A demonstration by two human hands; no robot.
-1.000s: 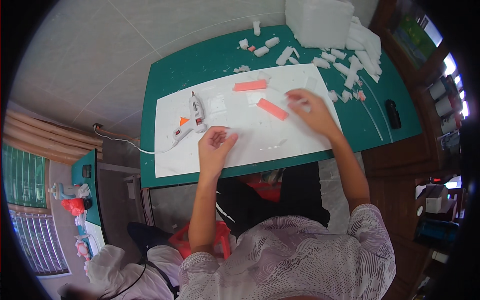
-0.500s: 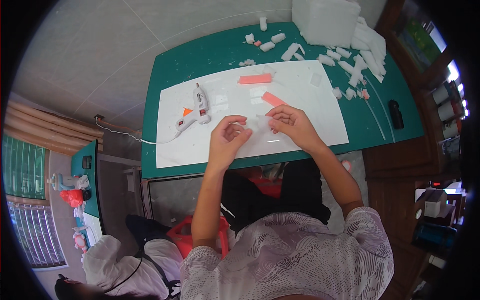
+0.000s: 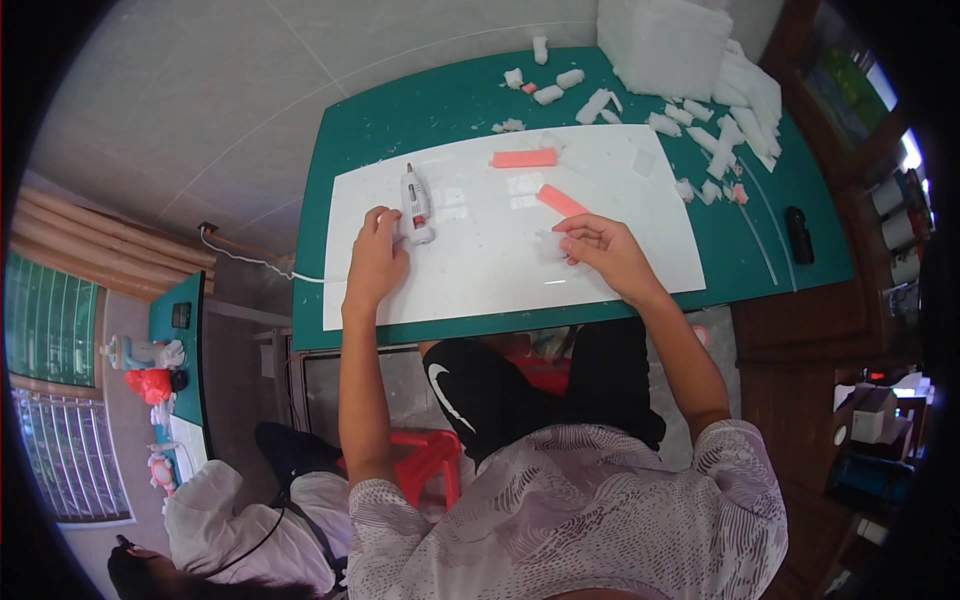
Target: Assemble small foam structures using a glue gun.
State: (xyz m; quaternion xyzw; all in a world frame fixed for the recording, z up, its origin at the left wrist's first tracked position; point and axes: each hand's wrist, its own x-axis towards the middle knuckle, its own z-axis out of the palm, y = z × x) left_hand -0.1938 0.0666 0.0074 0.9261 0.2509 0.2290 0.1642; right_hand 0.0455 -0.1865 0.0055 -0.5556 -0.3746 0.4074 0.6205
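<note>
On the white board [image 3: 480,285] at the left lies a white hot glue gun [image 3: 414,200], its nozzle pointing away from me. My left hand [image 3: 376,262] covers its handle, fingers curled round it. Between thumb and fingertips, my right hand [image 3: 608,255] pinches a small translucent white piece [image 3: 550,246] just over the board. Directly beyond that hand is a pink strip [image 3: 560,200], lying at a slant. A second pink strip [image 3: 524,158] rests farther back, near the board's far edge.
White foam chunks [image 3: 598,104] and scraps lie along the back and right of the green table [image 3: 330,240]. A large white foam block [image 3: 665,45] stands at the back. A black object [image 3: 797,235] sits at the right edge. Another person [image 3: 255,520] is at lower left.
My left hand has left the small translucent piece and moved left onto the glue gun's handle. My right hand still holds the piece. The view has shifted slightly.
</note>
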